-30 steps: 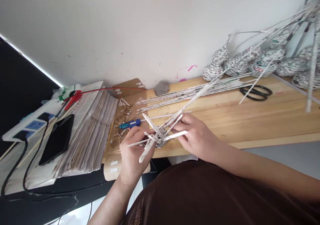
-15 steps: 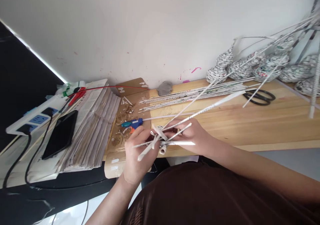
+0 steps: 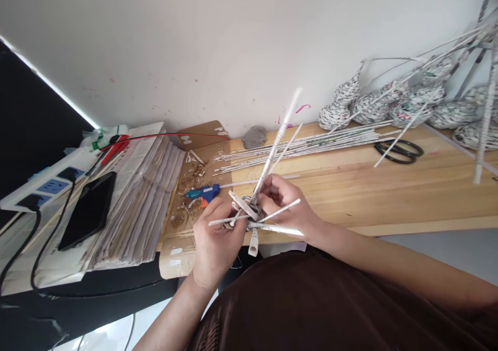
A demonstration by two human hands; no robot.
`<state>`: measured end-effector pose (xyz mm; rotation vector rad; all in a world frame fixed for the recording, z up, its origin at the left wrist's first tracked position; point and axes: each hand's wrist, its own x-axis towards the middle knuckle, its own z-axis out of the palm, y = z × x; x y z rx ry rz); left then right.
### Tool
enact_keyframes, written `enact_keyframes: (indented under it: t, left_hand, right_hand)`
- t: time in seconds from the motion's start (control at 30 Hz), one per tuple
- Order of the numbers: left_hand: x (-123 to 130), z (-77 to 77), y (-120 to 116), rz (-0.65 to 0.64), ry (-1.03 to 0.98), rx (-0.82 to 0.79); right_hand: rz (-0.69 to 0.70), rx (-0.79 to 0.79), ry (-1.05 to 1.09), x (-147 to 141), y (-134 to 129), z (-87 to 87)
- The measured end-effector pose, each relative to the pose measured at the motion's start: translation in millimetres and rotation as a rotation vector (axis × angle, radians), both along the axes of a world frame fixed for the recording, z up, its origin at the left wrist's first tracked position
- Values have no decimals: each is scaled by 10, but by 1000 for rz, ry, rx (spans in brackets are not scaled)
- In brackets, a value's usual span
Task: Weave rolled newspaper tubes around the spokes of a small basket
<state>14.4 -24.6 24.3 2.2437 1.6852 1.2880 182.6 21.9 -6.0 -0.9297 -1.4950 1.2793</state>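
Between my hands is a small weaving of rolled newspaper tubes [image 3: 253, 247], its ends sticking out in several directions. My left hand [image 3: 218, 237] is closed around its left side, thumb near the crossing. My right hand [image 3: 290, 205] pinches a long paper tube [image 3: 277, 146] close to its base, where it leaves the weaving. That tube points up and away from me, with a thinner one beside it. Fingers hide much of the woven centre. Just beyond my left hand lies a blue and teal glue gun [image 3: 204, 192] on stained cardboard.
Loose paper tubes [image 3: 311, 147] lie along the wall beside a grey lump [image 3: 254, 137]. Black scissors [image 3: 400, 152] and woven gourd-shaped pieces [image 3: 334, 116] sit at the right. At the left are a newspaper stack [image 3: 143, 200], a phone [image 3: 88, 211] and a power strip [image 3: 50, 185].
The long tube has swung from leaning far right to pointing more steeply up and away. My right fingers have moved onto its base. My left hand keeps its grip on the weaving.
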Motion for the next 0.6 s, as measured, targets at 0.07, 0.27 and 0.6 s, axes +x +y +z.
enact_keyframes:
  t: [0.07,0.27,0.6]
  left_hand:
    - [6,5,-9,-2,-12,-10]
    - [-16,67,-33,-109,-32,-43]
    - [-5,271,-60,-264,183,-82]
  right_hand:
    - [32,-19,22,13,9,15]
    - [95,-19,-9,134,57,169]
    - [270,-119,-198,314,153,498]
